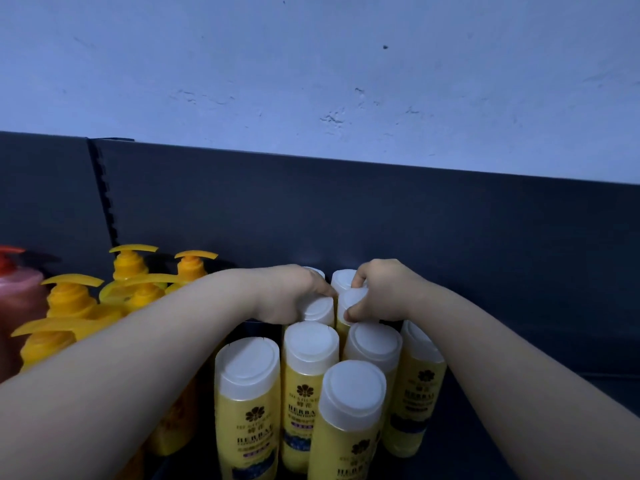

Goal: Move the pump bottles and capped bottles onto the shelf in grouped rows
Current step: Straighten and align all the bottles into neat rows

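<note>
Nearest capped bottle point(351, 393): yellow | left hand point(284, 293) fingers point(325, 291) grip rear cap point(318, 310) | right hand point(381, 289) seemingly pinches adjacent cap point(352, 300)

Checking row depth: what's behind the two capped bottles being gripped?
One white cap and a sliver of another show, before the dark back panel. The left hand and right hand hide their bodies.
</note>
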### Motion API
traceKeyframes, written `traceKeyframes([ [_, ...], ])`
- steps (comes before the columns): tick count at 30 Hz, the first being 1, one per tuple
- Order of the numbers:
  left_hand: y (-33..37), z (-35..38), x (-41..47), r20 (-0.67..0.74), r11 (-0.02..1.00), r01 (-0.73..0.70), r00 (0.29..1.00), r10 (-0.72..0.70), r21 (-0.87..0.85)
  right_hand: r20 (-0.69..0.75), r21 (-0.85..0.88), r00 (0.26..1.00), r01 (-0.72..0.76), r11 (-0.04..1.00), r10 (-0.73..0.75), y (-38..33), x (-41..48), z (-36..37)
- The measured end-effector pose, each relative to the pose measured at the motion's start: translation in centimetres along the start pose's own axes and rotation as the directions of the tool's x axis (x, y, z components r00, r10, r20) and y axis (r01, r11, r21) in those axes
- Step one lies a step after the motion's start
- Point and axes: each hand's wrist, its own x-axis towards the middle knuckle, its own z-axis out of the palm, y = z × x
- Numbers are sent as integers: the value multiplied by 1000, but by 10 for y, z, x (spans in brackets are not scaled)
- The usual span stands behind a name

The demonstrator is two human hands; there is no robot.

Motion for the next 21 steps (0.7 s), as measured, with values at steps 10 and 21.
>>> traceKeyframes([
  [10,0,-2,5,-1,993,70,998,-70,92,-58,143,998,36,989,-28,5,0,10],
  [21,5,-1,1,-28,947,155,988,-153,283,-21,145,1000,25,989,-22,8,2,8],
])
